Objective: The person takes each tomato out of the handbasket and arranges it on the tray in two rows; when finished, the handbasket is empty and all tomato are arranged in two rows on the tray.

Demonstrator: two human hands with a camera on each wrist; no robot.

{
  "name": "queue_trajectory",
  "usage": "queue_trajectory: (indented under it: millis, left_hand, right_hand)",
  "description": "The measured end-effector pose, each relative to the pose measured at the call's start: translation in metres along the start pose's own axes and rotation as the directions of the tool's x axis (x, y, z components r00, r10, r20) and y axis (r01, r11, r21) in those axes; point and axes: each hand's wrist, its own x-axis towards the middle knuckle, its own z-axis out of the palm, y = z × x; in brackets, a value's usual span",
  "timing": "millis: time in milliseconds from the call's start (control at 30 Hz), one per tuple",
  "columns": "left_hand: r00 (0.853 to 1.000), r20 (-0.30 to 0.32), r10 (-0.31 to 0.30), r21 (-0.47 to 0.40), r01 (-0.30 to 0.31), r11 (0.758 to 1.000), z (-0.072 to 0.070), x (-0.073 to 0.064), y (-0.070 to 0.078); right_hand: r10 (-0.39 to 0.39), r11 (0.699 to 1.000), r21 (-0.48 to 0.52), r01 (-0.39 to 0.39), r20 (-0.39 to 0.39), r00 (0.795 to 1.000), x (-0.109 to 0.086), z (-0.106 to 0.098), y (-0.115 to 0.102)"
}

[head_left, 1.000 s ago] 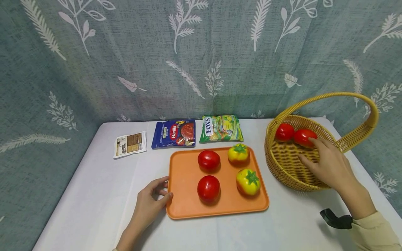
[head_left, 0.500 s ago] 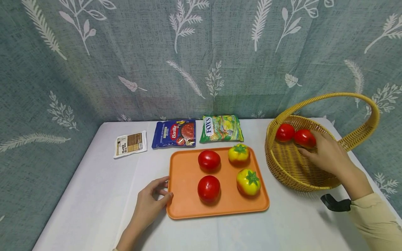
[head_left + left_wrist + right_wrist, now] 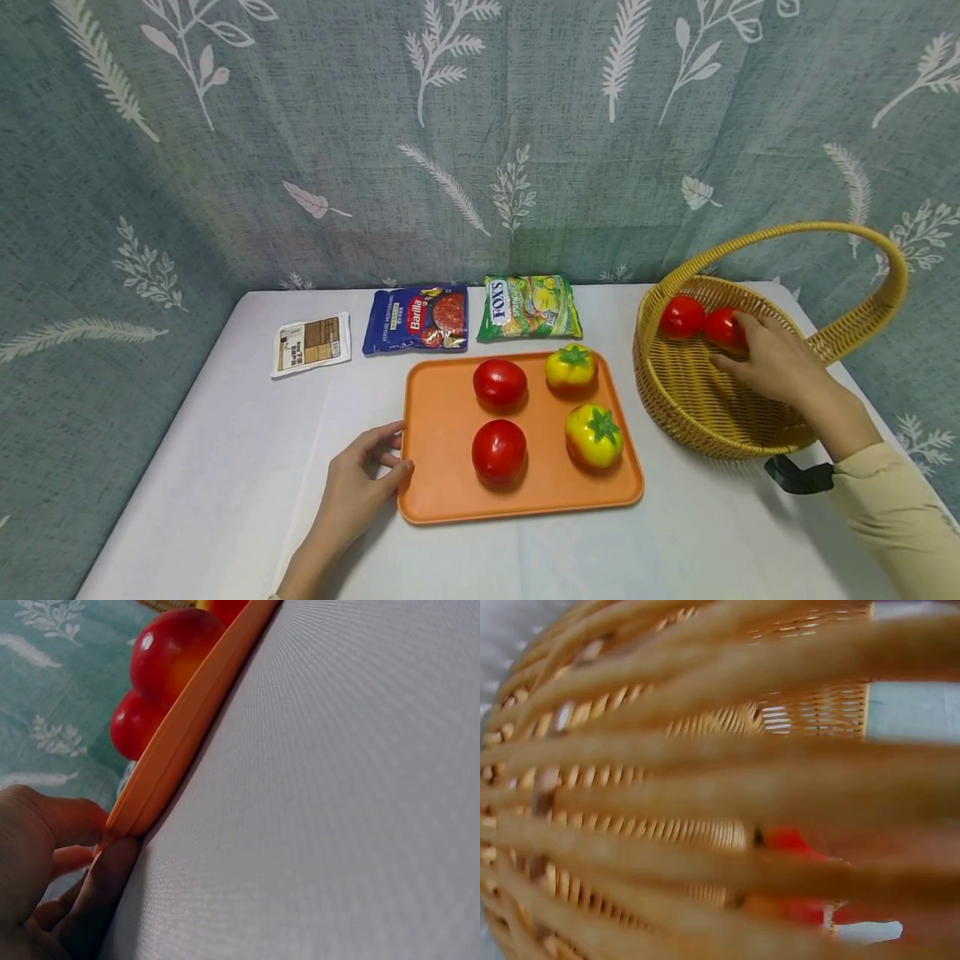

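My left hand (image 3: 356, 479) holds the left edge of an orange tray (image 3: 442, 442), thumb on the near side of the fingers; the left wrist view shows the rim between them. Two red tomatoes (image 3: 499, 452) and two yellow-red tomatoes with green leafy tops (image 3: 593, 436) lie on the tray. Over at the right, my right hand (image 3: 783, 362) reaches into a wicker basket (image 3: 667, 408) and grips a red tomato (image 3: 723, 328) on its right side. A second red tomato (image 3: 682, 317) lies beside it. Blurred basket weave (image 3: 630, 795) hides most of the right hand in the right wrist view.
Behind the tray lie a blue Barilla pouch (image 3: 415, 320) and a green Fox's candy bag (image 3: 528, 307). A small brown-and-white packet (image 3: 311, 345) is farther left. The basket's tall handle (image 3: 795, 227) arches above the right forearm. Patterned cloth (image 3: 480, 150) stands behind the white table.
My right hand has moved onto the red tomato in the basket, its fingers closing around it, and the tomato has shifted slightly. The left hand and tray have stayed put.
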Motion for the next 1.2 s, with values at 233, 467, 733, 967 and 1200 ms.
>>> queue_trajectory:
  millis: [233,467,733,967,1200]
  left_hand:
    - [1.000,0.003,-0.010,0.002,0.010,1.000,0.000,0.000,0.001]
    - [1.000,0.000,-0.010,0.011,0.010,1.000,0.000,0.000,0.001]
    - [1.000,-0.001,-0.001,0.013,0.001,1.000,0.001,0.000,0.000]
    - [1.000,0.011,-0.006,0.012,0.006,1.000,0.002,0.000,0.001]
    - [1.000,0.012,-0.024,0.032,0.024,0.999,0.000,-0.001,0.002]
  right_hand:
    - [-0.029,0.999,0.028,0.028,0.034,0.999,0.005,-0.012,0.004]
    - [-0.050,0.998,0.026,0.049,0.061,0.997,0.013,-0.029,0.009]
    - [-0.004,1.000,0.012,0.002,0.138,0.990,0.023,-0.038,0.006]
    - [-0.028,1.000,0.009,0.027,0.151,0.988,0.034,-0.032,0.011]
    - [-0.074,0.997,0.010,0.073,0.160,0.984,0.042,-0.024,0.012]
